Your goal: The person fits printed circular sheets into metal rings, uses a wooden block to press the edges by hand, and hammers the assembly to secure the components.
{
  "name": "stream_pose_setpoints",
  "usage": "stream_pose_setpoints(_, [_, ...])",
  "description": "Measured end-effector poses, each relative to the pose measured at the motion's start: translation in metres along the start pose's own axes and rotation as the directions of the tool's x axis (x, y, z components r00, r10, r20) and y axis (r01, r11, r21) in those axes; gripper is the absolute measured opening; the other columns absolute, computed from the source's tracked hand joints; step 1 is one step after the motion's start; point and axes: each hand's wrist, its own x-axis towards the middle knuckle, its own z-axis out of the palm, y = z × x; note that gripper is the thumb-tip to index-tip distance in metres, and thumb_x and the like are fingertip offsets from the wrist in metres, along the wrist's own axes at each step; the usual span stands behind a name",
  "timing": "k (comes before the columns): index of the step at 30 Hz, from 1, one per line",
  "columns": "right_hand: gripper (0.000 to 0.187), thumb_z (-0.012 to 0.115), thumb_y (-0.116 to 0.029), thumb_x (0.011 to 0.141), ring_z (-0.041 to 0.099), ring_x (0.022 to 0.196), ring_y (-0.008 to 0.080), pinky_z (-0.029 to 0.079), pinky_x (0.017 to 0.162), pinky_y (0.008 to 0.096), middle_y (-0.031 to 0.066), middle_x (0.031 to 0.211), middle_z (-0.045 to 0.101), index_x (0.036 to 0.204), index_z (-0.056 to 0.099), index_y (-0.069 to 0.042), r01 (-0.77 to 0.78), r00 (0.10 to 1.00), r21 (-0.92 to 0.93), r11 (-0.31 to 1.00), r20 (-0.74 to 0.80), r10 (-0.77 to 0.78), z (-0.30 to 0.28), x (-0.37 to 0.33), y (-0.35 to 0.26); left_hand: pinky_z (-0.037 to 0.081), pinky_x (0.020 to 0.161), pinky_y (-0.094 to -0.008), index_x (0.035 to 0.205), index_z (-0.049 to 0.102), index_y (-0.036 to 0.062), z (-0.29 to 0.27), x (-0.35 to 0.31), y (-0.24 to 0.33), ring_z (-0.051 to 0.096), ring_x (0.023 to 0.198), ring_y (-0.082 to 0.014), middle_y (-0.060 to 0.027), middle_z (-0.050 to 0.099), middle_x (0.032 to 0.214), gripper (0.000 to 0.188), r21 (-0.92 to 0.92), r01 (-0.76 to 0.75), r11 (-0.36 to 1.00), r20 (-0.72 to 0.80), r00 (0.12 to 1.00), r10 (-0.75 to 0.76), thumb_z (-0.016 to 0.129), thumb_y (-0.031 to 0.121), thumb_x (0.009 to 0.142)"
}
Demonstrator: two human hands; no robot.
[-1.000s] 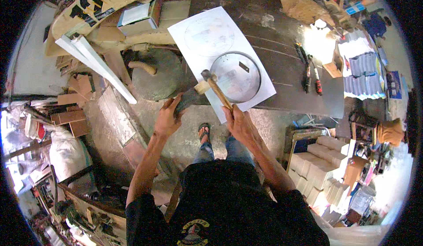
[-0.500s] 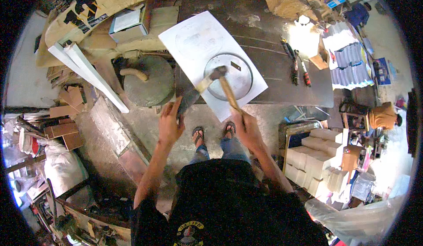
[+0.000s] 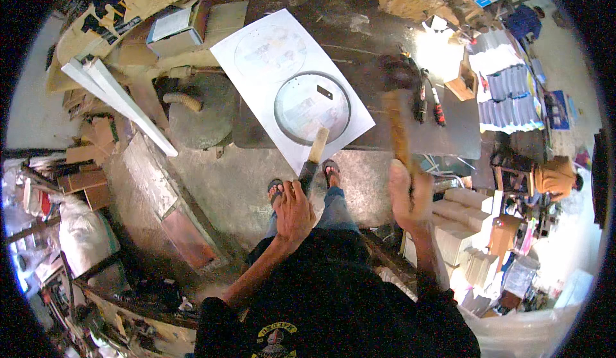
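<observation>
My left hand [image 3: 295, 213] is closed around a dark tool with a pale wooden end [image 3: 319, 141]; its exact kind is unclear. That end reaches over the near rim of a dark ring [image 3: 277, 110]. The ring lies on a white sheet [image 3: 247, 72] that has a drawn circle, and a small dark plate with holes [image 3: 325, 92] sits inside it. My right hand [image 3: 410, 194] grips a hammer [image 3: 398, 127] by its wooden handle. The dark hammer head, smeared by motion, is over the right part of the dark table, apart from the wooden end.
The dark table [image 3: 443, 140] carries pliers-like tools [image 3: 421, 95] and a red-and-black tool [image 3: 438, 106] at right. Left are a round stool [image 3: 202, 117] and long white bars [image 3: 122, 104]. Paper stacks [image 3: 455, 220] stand at right; a person [image 3: 557, 173] is beyond them.
The hammer has swung right, away from the pale wooden end. My left hand has moved right and nearer my body with its tool, now pointing more upright.
</observation>
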Motion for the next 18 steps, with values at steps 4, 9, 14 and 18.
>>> stream_pose_setpoints(4, [0.024, 0.052, -0.024, 0.098, 0.052, 0.052, 0.0209, 0.039, 0.048, 0.0335, 0.0108, 0.062, 0.052, 0.094, 0.058, 0.0, 0.357, 0.931, -0.008, 0.934, 0.09, -0.355, 0.006, -0.002, 0.075, 0.051, 0.081, -0.051, 0.13, 0.033, -0.0081, 0.025, -0.003, 0.025, 0.057, 0.1, -0.047, -0.0324, 0.044, 0.124, 0.061, 0.121, 0.097, 0.988, -0.068, 0.994, -0.09, 0.063, 0.012, 0.081])
stream_pose_setpoints(9, [0.024, 0.055, -0.021, 0.096, 0.063, 0.058, 0.0373, 0.047, 0.051, 0.0435, 0.022, 0.068, 0.06, 0.103, 0.06, 0.001, 0.14, 0.879, -0.219, 0.966, 0.477, -0.02, 0.027, 0.003, 0.16, 0.049, 0.086, -0.048, 0.129, 0.037, -0.0112, 0.054, -0.003, 0.043, 0.054, 0.108, -0.0462, -0.0327, 0.045, 0.123, 0.058, 0.161, 0.284, 0.945, -0.127, 0.956, -0.265, 0.062, 0.009, 0.081])
stream_pose_setpoints(14, [0.027, 0.055, -0.023, 0.097, 0.058, 0.051, 0.0316, 0.045, 0.05, 0.0388, 0.0174, 0.064, 0.06, 0.104, 0.062, 0.002, 0.309, 0.859, 0.035, 0.95, 0.419, -0.295, 0.016, 0.007, 0.195, 0.048, 0.089, -0.0412, 0.126, 0.034, -0.0071, 0.1, -0.036, 0.036, 0.056, 0.11, -0.0379, -0.0249, 0.051, 0.12, 0.05, -0.474, 0.49, 0.732, -0.108, 0.792, -0.6, 0.062, 0.01, 0.088])
stream_pose_setpoints(18, [0.032, 0.058, -0.029, 0.096, 0.053, 0.052, 0.0198, 0.043, 0.052, 0.0348, 0.0106, 0.061, 0.055, 0.104, 0.063, 0.002, -0.065, 0.916, 0.054, 0.996, 0.399, 0.039, -0.018, 0.086, 0.163, 0.045, 0.091, -0.0385, 0.124, 0.031, -0.0049, 0.099, -0.039, 0.09, 0.055, 0.113, -0.03, -0.0238, 0.051, 0.127, 0.047, -0.693, 0.146, 0.706, -0.466, 0.656, -0.594, 0.062, 0.009, 0.092])
